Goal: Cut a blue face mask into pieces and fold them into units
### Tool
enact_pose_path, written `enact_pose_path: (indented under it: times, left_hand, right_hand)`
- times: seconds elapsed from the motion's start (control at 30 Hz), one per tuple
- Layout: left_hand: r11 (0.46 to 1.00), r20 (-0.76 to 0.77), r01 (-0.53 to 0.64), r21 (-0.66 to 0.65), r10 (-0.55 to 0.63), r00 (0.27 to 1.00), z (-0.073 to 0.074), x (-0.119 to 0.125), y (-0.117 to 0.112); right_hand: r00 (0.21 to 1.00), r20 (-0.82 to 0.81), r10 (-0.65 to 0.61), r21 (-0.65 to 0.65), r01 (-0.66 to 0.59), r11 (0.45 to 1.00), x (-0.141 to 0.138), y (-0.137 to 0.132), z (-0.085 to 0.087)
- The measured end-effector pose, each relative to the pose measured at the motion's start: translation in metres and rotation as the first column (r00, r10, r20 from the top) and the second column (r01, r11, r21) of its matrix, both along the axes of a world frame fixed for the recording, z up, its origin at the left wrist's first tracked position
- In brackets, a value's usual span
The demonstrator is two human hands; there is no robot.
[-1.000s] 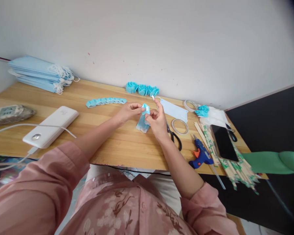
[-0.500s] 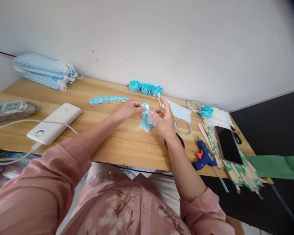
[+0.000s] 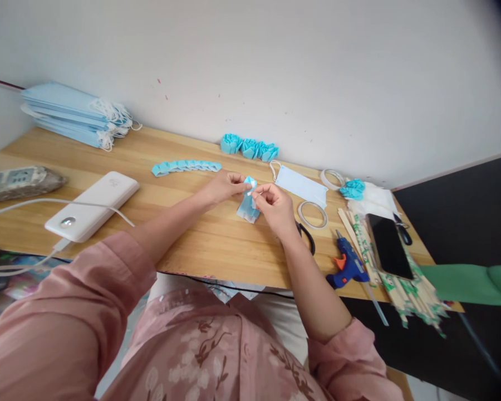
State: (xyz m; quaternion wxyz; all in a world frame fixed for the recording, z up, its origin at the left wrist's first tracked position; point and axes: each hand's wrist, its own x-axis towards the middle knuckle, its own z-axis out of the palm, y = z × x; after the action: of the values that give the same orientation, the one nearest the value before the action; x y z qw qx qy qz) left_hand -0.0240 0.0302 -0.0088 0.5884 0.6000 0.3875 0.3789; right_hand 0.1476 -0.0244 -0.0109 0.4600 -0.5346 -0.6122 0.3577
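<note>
Between the thumb and fingers of my left hand (image 3: 224, 188) is the folded top of a light-blue fabric strip (image 3: 247, 210), like mask material. Its loose end hangs down over the table. My right hand (image 3: 276, 207) pinches the same strip from the right, with a small white bit showing at the fingertips; whether that bit is tape or the white lining I cannot tell. Behind my left hand lies a pleated blue strip (image 3: 186, 167). Three blue fabric roses (image 3: 249, 147) sit against the wall. Right of my right hand is a flat blue face mask (image 3: 303, 186).
Tape rolls (image 3: 313, 215), black-handled scissors (image 3: 309, 239) partly under my right wrist, a blue glue gun (image 3: 348, 264), wrapped chopsticks (image 3: 415, 301), a phone (image 3: 388, 245) and another rose (image 3: 353, 189) lie right. A power bank (image 3: 94, 207), power strip (image 3: 20, 184) and mask stack (image 3: 70, 114) are left.
My right hand's raised fingers have curled in, and its pinch has moved slightly up and left toward my left fingertips. My left hand keeps its hold on the strip.
</note>
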Motion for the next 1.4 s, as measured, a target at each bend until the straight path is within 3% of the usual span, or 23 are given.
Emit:
enact_pose_path:
  times: [0.47, 1.4]
  left_hand:
    - [0.998, 0.04, 0.015, -0.055, -0.012, 0.999, -0.0018, 0.0027, 0.0003]
    - [0.987, 0.075, 0.103, -0.126, -0.094, 0.993, -0.0008, 0.0005, -0.0006]
  right_hand:
    - [0.992, 0.105, -0.076, 0.0, 0.076, 0.997, -0.0031, 0.0001, 0.0007]
    - [0.983, 0.13, -0.13, -0.012, 0.133, 0.991, -0.0039, 0.0007, 0.0006]
